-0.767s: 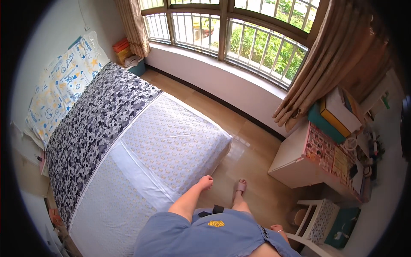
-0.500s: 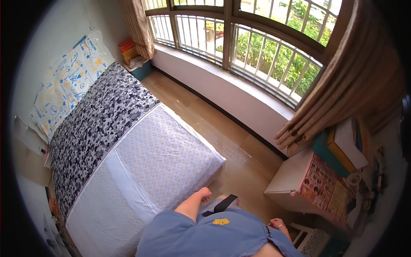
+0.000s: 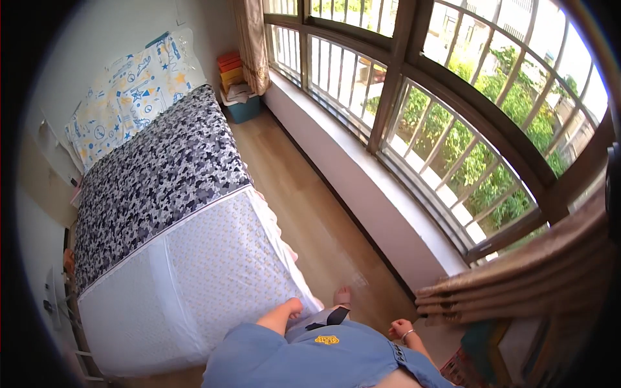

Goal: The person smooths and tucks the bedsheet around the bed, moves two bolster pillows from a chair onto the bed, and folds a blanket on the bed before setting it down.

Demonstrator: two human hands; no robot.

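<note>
My left hand (image 3: 294, 308) hangs loosely curled with nothing visible in it, just over the near right corner of the bed (image 3: 213, 265). The bed's near part has a pale sheet with small yellow prints. Across its far part lies a dark camouflage-pattern cover (image 3: 155, 168). My right hand (image 3: 400, 328), a bracelet at its wrist, is held out at my side with bent fingers, near the wall below the window. It appears to hold nothing. A black strap (image 3: 337, 316) hangs at the front of my blue shirt (image 3: 291, 355), and one bare foot (image 3: 342, 296) shows on the floor.
A patterned pillow (image 3: 136, 97) leans against the wall at the bed's head. A strip of wooden floor (image 3: 291, 174) runs between bed and window wall. At its far end stands a teal bin (image 3: 243, 110) with stacked things. A brown curtain (image 3: 511, 291) hangs at right.
My view has turned right and moved forward along the bed. The box-laden cabinet at right has mostly slid out of sight, and more window shows. Both hands remain curled.
</note>
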